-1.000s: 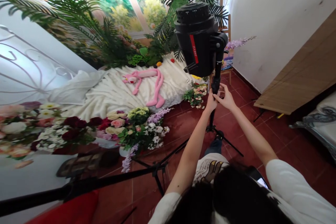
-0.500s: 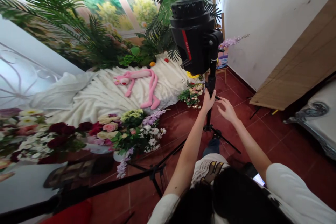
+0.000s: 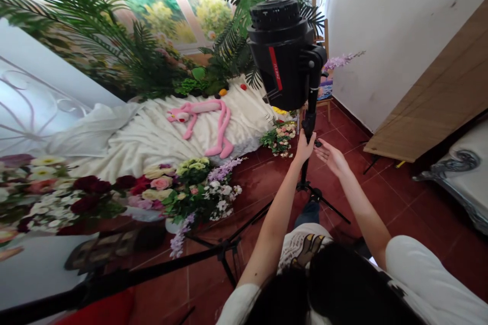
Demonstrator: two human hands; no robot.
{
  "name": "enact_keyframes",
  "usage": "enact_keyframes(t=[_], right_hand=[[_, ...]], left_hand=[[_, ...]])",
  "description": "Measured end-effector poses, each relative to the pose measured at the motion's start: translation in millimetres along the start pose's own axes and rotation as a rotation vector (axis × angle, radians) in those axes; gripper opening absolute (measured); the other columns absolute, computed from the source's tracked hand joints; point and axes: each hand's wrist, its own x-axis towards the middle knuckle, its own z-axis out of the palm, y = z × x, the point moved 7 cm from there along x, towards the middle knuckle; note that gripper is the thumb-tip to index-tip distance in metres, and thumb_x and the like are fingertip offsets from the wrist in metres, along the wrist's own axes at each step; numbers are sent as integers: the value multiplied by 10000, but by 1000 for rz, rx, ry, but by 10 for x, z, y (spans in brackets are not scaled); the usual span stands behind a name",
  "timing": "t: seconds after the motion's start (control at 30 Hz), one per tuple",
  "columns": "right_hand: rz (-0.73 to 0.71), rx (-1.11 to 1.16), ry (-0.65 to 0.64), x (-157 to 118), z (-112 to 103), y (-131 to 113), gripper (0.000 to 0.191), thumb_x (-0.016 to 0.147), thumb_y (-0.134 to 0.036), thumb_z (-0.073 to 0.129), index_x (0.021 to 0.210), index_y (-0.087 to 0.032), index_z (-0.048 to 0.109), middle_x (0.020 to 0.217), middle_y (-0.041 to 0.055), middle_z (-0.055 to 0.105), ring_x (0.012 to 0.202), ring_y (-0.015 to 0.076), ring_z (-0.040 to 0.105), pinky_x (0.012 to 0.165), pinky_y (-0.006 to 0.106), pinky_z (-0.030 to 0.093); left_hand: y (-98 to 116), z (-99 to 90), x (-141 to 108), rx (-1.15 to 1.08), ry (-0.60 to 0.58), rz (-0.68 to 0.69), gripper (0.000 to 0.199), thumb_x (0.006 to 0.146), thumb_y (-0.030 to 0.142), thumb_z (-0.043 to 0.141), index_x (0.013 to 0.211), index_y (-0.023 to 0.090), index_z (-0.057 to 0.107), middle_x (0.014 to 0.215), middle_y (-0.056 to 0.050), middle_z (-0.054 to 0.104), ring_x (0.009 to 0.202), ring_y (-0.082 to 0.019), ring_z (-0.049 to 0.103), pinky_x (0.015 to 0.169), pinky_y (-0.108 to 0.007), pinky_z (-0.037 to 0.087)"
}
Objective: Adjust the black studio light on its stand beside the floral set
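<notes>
The red tiled floor (image 3: 404, 223) carries a black light stand (image 3: 310, 121) on spread legs, with a second black stand (image 3: 223, 250) nearby.

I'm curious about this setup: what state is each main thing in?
Left hand, closed around the light stand
Right hand, open beside the stand's knob; contact unclear
Light stand, upright, legs spread
Studio light, mounted; lit or not, unclear
Pink Panther plush, lying down
Cream blanket, rumpled beneath the plush

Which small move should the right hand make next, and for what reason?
Perhaps the right hand should pinch the small black knob: it is partly open close to the knob, while the left hand holds the light stand below the studio light.
</notes>
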Motion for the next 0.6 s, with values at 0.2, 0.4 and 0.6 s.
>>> enact_keyframes(t=[0.2,0.4,0.6], right_hand=[[101,89,-156,-31,-12,-112,438,872,-570,513,1016,-210,716,1116,159,740,1060,285,711,945,509,579],[-377,-496,156,-215,-80,-333,368,881,-561,597,1041,-253,720,1250,116,682,1234,285,604,1067,531,478],[-626,-906,7,-317,130,-324,320,983,-448,486,1091,-275,733,1424,104,571,1351,302,490,1159,578,367]], left_hand=[[45,-1,-11,0,-8,6,410,948,513,522,1182,177,492,1107,-114,630,1109,-209,611,1055,-390,458],[8,-2,1,-4,6,-15,415,929,549,533,1126,186,506,1070,-100,625,1097,-205,611,1021,-371,481],[29,3,-5,-22,1,12,405,933,546,530,1112,182,516,1042,-100,631,1119,-220,612,1027,-389,482]])
